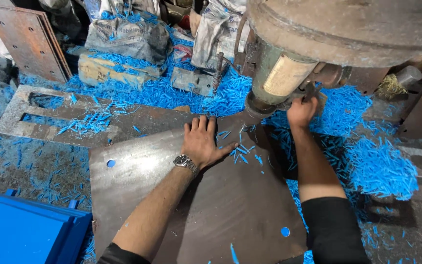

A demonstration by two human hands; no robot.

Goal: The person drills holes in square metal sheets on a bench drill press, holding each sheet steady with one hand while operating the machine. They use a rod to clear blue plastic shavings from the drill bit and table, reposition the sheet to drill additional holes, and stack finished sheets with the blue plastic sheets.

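Observation:
A large dark steel plate (211, 195) lies flat under a worn drilling machine (328, 34). My left hand (202, 142), with a wristwatch on the wrist, presses flat on the plate with fingers spread, close to the machine's spindle (257, 105). My right hand (301, 111) reaches up beside the machine's cream-coloured cylinder (286, 74) and grips a small lever or handle there. The plate has round holes, one at its left (111, 163) and one near its lower right (285, 231). Blue shavings lie scattered on the plate by the spindle.
Heaps of blue plastic shavings (382, 168) cover the floor. A cut-out steel plate (50, 115) lies to the left, another rusty plate (28, 41) leans at the back left. Sacks (128, 36) sit behind. A blue metal box (25, 230) is at the lower left.

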